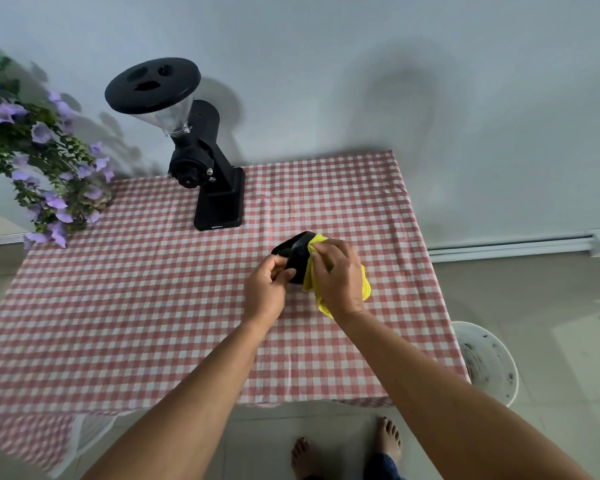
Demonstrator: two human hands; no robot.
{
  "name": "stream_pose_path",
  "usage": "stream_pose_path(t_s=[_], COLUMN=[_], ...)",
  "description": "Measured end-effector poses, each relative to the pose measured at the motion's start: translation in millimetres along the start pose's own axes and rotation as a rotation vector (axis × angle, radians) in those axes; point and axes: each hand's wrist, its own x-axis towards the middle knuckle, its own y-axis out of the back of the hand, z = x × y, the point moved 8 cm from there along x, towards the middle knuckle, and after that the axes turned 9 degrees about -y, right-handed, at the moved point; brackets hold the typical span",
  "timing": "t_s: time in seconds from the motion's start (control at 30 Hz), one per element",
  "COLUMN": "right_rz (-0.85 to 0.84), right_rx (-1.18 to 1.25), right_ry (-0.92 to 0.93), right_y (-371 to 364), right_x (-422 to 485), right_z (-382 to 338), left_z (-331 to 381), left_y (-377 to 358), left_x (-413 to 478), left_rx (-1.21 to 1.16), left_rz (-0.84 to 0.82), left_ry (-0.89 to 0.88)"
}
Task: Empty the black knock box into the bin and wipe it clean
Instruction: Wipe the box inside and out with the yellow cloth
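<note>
Wiping step: you held the box (297,252) over the table (153,306).
Left hand (265,289) clamped the box; right hand (338,277) gripped the cloth (366,289) against it. Next, probably wipe inside.

soft, even daylight; faint shadows of grinder (201,147) & flowers (39,150) on wall (361,64). wide-angle bends table (118,306) edges; bottom-left corner blurred, centre sharp.

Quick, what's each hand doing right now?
Left hand: closed, holding the knock box.
Right hand: closed, holding the yellow cloth against the box.
</note>
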Motion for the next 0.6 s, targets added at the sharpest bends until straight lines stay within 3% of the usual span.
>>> stream_pose_path(t_s=[0.13,0.27,0.4,0.47,0.6], right_rz=[-0.069,-0.110,-0.178,-0.180,-0.117], right_rx=[-0.031,0.054,0.068,0.051,0.062], right_ry=[0.094,-0.203,0.011,0.032,-0.185], right_y=[-3.7,-0.1,-15.7,-17.8,-5.6], right_x=[-3.2,-2.9,-12.7,-8.2,12.6], right_z=[7.0,33.7,-4.3,-5.2,16.4], left_z=[-2.3,-6.0,-6.9,-8.6,-6.5], left_y=[2.3,3.6,4.3,6.6,4.7], left_x=[-2.0,-2.5,-0.8,-0.7,1.4], left_rx=[0.030,0.052,-0.002,-0.002,0.012], left_rz=[-0.031,-0.038,-0.049,-0.051,-0.085], left_ry=[-0.075,-0.078,-0.078,-0.067,-0.069])
